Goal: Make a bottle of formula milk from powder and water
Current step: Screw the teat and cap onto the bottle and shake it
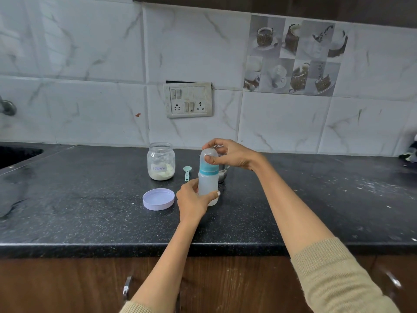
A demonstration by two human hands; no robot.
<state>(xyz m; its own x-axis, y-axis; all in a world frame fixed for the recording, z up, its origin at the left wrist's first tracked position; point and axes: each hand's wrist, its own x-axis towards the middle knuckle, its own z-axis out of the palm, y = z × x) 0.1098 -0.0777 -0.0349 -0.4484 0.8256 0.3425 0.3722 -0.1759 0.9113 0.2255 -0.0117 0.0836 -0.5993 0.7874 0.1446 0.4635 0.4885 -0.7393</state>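
Note:
A translucent baby bottle [208, 182] with a teal collar stands upright on the black counter [90, 211]. My left hand [191, 203] grips its lower body. My right hand [228, 154] holds the clear dome cap [209, 154] on top of the bottle, with thumb and fingers around it. An open glass jar [161, 161] labelled as formula, with pale powder at its bottom, stands behind and to the left. Its lilac lid [158, 199] lies upside down in front of it. A small mint scoop [187, 172] lies between jar and bottle.
A metal vessel [223, 173] sits mostly hidden behind the bottle. A sink [15, 154] is at the far left, a switch and socket panel [189, 100] on the tiled wall. Powder specks dot the counter at right. A dark object [409, 152] lies at the right edge.

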